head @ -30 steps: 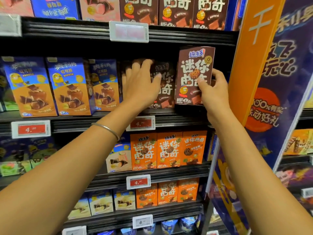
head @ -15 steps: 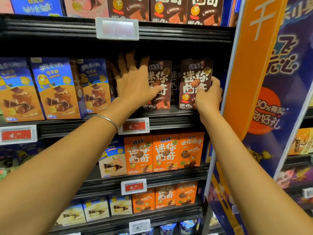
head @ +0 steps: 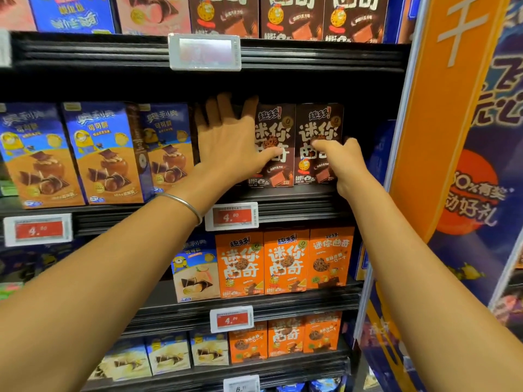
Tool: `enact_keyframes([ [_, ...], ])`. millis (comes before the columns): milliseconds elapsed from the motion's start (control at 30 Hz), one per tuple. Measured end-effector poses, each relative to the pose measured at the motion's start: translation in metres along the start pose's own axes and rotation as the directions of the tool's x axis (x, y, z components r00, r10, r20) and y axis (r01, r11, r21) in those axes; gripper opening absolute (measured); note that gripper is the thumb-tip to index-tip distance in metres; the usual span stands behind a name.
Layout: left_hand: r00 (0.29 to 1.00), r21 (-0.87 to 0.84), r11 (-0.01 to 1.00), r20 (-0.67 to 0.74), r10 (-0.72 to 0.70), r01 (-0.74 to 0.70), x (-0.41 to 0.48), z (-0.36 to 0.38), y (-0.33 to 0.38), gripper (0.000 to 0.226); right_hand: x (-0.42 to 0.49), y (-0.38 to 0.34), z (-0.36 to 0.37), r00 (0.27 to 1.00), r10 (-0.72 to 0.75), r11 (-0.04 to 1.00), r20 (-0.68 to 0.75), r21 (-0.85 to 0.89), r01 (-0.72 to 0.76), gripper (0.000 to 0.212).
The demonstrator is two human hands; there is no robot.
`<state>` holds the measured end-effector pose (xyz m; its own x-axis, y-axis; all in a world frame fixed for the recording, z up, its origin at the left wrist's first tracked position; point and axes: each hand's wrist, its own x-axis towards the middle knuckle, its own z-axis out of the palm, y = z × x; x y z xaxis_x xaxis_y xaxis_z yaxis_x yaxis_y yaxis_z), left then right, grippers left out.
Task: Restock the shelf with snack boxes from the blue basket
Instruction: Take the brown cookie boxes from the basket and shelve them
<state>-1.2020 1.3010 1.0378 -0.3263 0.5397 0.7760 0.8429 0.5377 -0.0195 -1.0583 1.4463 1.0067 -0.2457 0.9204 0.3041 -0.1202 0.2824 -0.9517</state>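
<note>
Two dark brown snack boxes stand side by side on the middle shelf (head: 300, 206). My right hand (head: 341, 162) grips the right-hand brown box (head: 318, 123) at its lower right, thumb on the front face. My left hand (head: 229, 140) lies flat with fingers spread against the left brown box (head: 273, 125) and covers whatever stands to that box's left. The blue basket is not in view.
Blue snack boxes (head: 104, 154) fill the same shelf to the left. Orange boxes (head: 285, 261) line the shelf below, behind a red price tag (head: 232, 216). An orange and purple banner (head: 441, 108) closes off the shelf's right end. The shelf above hangs low over the brown boxes.
My right hand has brought the brown box down from mid-air and set it upright on the shelf beside the other one. My left hand stayed flat on the neighbouring boxes.
</note>
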Motion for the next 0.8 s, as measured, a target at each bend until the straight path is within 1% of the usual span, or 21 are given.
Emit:
enact_keyframes([
  [67,0.999,-0.024,0.999,0.02,0.031,-0.031,0.007,-0.004,-0.004,0.113,0.003,-0.002,0.001,0.999,0.033,0.999,0.023,0.042,-0.034,0.071],
  [133,0.995,-0.077,0.996,0.083,0.045,-0.039,0.016,-0.007,-0.008,0.11,0.005,-0.004,0.003,0.998,0.06,0.995,0.034,0.077,-0.062,0.072],
  [233,0.98,-0.089,0.995,0.192,0.051,-0.034,0.029,-0.008,-0.012,0.105,0.009,-0.003,0.007,0.996,0.086,0.99,0.035,0.109,-0.09,0.066],
  [333,0.96,-0.061,0.997,0.273,0.06,-0.045,0.035,-0.008,-0.013,0.106,0.012,-0.001,0.009,0.996,0.089,0.989,0.025,0.115,-0.091,0.06],
  [433,0.97,0.021,0.995,0.228,0.086,-0.093,0.038,-0.008,-0.015,0.105,0.017,-0.001,0.009,0.994,0.106,0.988,0.037,0.107,-0.109,0.064],
  [500,0.97,0.052,0.994,0.228,0.082,-0.096,0.043,-0.009,-0.018,0.106,0.019,-0.001,0.009,0.992,0.119,0.987,0.05,0.101,-0.123,0.066],
  [667,0.962,-0.004,0.998,0.265,0.068,-0.069,0.05,-0.003,-0.02,0.105,0.024,-0.001,0.009,0.988,0.143,0.983,0.06,0.111,-0.149,0.059],
  [800,0.965,0.019,0.998,0.256,0.058,-0.065,0.049,0.003,-0.016,0.103,0.025,-0.001,0.008,0.987,0.149,0.98,0.055,0.126,-0.155,0.059],
])
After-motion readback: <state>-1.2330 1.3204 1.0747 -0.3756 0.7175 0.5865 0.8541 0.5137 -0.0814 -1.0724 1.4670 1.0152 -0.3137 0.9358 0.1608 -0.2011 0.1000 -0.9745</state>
